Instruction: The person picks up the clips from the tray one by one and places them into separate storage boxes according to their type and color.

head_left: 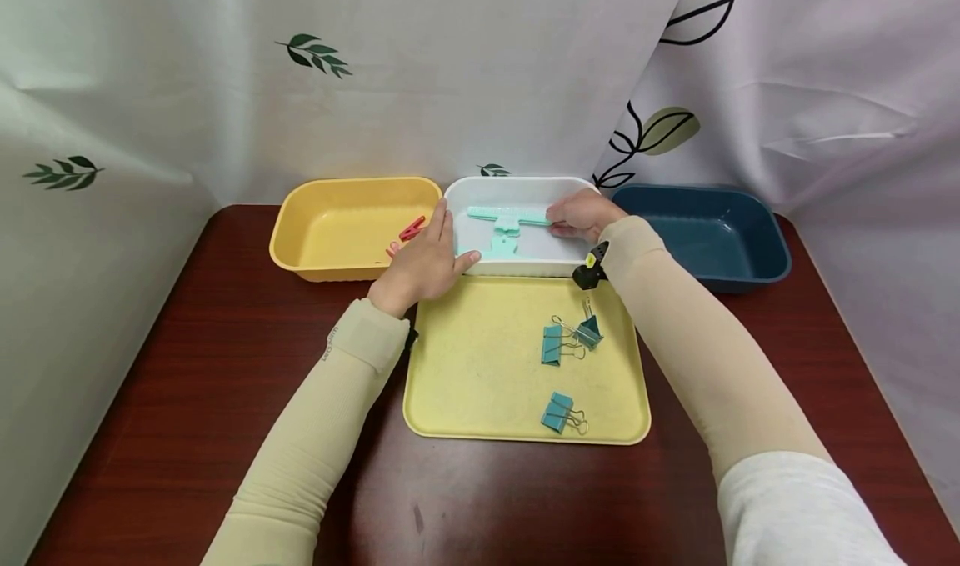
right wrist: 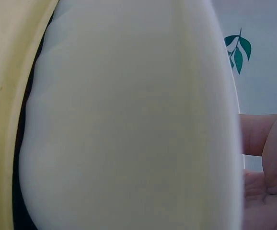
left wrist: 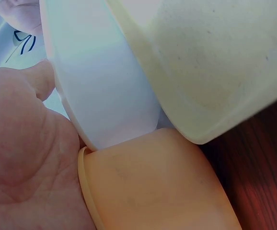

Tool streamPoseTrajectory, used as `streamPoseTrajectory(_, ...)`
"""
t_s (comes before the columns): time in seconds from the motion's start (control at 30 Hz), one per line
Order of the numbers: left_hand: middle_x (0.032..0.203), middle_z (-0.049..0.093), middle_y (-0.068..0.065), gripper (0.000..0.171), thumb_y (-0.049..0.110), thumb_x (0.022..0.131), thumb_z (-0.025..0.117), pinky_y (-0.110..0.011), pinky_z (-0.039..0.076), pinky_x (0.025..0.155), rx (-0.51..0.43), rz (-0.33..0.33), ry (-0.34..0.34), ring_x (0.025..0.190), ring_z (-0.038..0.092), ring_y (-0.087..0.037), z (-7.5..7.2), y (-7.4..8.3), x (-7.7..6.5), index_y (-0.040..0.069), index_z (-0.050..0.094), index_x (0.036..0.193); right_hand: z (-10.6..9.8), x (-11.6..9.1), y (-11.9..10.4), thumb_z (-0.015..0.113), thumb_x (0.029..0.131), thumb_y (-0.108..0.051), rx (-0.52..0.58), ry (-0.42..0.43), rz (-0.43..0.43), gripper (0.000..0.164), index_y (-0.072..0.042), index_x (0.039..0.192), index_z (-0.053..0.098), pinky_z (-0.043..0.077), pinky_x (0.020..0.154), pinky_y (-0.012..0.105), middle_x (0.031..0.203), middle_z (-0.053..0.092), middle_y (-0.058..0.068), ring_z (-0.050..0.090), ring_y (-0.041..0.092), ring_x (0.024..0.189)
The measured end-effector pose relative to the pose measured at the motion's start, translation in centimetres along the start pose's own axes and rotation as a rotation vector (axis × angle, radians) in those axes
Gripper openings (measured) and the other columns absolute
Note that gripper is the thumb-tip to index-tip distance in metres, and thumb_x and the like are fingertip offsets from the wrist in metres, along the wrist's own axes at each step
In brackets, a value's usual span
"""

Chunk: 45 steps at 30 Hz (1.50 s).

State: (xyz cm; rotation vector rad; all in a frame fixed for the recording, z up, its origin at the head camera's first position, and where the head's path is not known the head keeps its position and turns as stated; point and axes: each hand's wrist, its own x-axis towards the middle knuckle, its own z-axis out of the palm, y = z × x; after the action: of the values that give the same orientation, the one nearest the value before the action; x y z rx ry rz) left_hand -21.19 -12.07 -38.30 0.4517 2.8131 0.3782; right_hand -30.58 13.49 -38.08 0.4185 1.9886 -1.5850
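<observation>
My right hand (head_left: pixel 585 214) reaches into the white bin (head_left: pixel 517 267), its fingers and thumb around the right end of a long mint-green clip (head_left: pixel 507 217). A second mint-green clip (head_left: pixel 504 245) lies nearer the bin's front wall. My left hand (head_left: pixel 426 262) rests at the place where the yellow bin (head_left: pixel 322 272) and white bin meet, fingers straight and thumb spread to the right. Partly hidden behind that hand, red clips (head_left: pixel 412 228) and a pinkish one lie in the yellow bin. In the right wrist view the white bin's wall hides what the fingers hold.
On a pale yellow tray (head_left: pixel 472 366) in front of the bins lie teal binder clips (head_left: pixel 557 413), three in all, toward its right side. A dark blue bin (head_left: pixel 693 232) stands at the right. Patterned curtain (head_left: pixel 420 91) hangs close behind the bins, over the dark wooden table (head_left: pixel 247 366).
</observation>
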Motion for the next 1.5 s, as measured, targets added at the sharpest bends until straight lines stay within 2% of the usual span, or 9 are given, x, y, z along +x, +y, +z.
streamPoseTrajectory(0.17,0.166,-0.018,-0.015,0.087,0.054,0.106,0.034,-0.047,0.024,0.119,-0.002,-0.005,-0.004,0.153,0.010,-0.034,-0.1,0.0,-0.1,-0.007,-0.002,0.157,0.0,0.1,0.1,0.057,0.100,-0.002,0.006,0.009,0.020,0.050,0.008,0.144,0.035,0.047,0.102,0.028,0.108,0.047,0.010,0.059,0.015,0.093)
streamPoseTrajectory(0.47,0.166,-0.019,-0.015,0.088,0.054,0.106,0.034,-0.046,0.025,0.119,-0.002,-0.007,-0.007,0.153,0.007,-0.033,-0.1,0.0,-0.1,-0.007,-0.003,0.157,0.3,0.0,0.1,0.059,0.101,-0.008,-0.071,0.037,0.034,0.044,0.006,0.138,0.040,0.049,0.097,0.026,0.106,0.048,0.008,0.058,0.014,0.091)
streamPoseTrajectory(0.83,0.166,-0.017,-0.016,0.087,0.053,0.106,0.036,-0.047,0.025,0.119,-0.006,0.000,0.000,0.153,0.007,-0.033,-0.3,0.2,-0.2,-0.008,-0.001,0.157,0.0,-1.0,-0.1,0.057,0.103,-0.013,-0.115,-0.011,0.025,0.044,0.005,0.139,0.040,0.045,0.100,0.030,0.109,0.047,0.009,0.054,0.017,0.095)
streamPoseTrajectory(1.07,0.166,-0.018,-0.016,0.088,0.053,0.106,0.035,-0.047,0.026,0.118,-0.006,0.003,0.001,0.153,0.008,-0.034,-0.3,0.2,-0.3,-0.008,-0.001,0.157,-0.1,-2.0,-0.5,0.055,0.104,-0.016,-0.176,-0.047,-0.006,0.051,0.005,0.148,0.039,0.044,0.103,0.032,0.125,0.046,0.012,0.052,0.019,0.105)
streamPoseTrajectory(1.17,0.166,-0.017,-0.017,0.088,0.053,0.106,0.036,-0.048,0.027,0.118,0.000,0.007,0.004,0.153,0.008,-0.034,-0.3,0.2,-0.3,-0.008,-0.001,0.157,-0.2,-2.2,-0.5,0.054,0.105,-0.018,-0.219,-0.071,-0.030,0.050,0.005,0.148,0.042,0.044,0.104,0.034,0.134,0.047,0.015,0.052,0.021,0.108)
streamPoseTrajectory(1.3,0.166,-0.017,-0.017,0.088,0.053,0.106,0.036,-0.047,0.026,0.118,0.014,0.007,-0.002,0.153,0.006,-0.034,-0.3,0.1,-0.2,-0.009,-0.001,0.157,-0.3,-2.6,-0.6,0.051,0.106,-0.018,-0.228,-0.111,-0.059,0.047,0.004,0.148,0.044,0.042,0.107,0.036,0.145,0.045,0.017,0.051,0.024,0.119)
streamPoseTrajectory(1.4,0.166,-0.017,-0.017,0.087,0.053,0.106,0.036,-0.047,0.026,0.118,0.011,0.005,-0.002,0.153,0.006,-0.033,-0.3,0.1,-0.2,-0.009,-0.001,0.157,-0.3,-3.3,-0.7,0.049,0.107,-0.015,-0.213,-0.138,-0.092,0.046,0.006,0.147,0.043,0.041,0.109,0.036,0.149,0.043,0.019,0.048,0.027,0.131)
streamPoseTrajectory(1.5,0.166,-0.016,-0.017,0.087,0.053,0.106,0.036,-0.047,0.026,0.118,0.005,0.003,0.002,0.153,0.006,-0.033,-0.2,0.1,-0.2,-0.008,-0.001,0.157,-0.4,-4.2,-0.9,0.048,0.107,-0.014,-0.240,-0.147,-0.142,0.044,0.006,0.146,0.044,0.041,0.110,0.036,0.150,0.042,0.020,0.046,0.030,0.135)
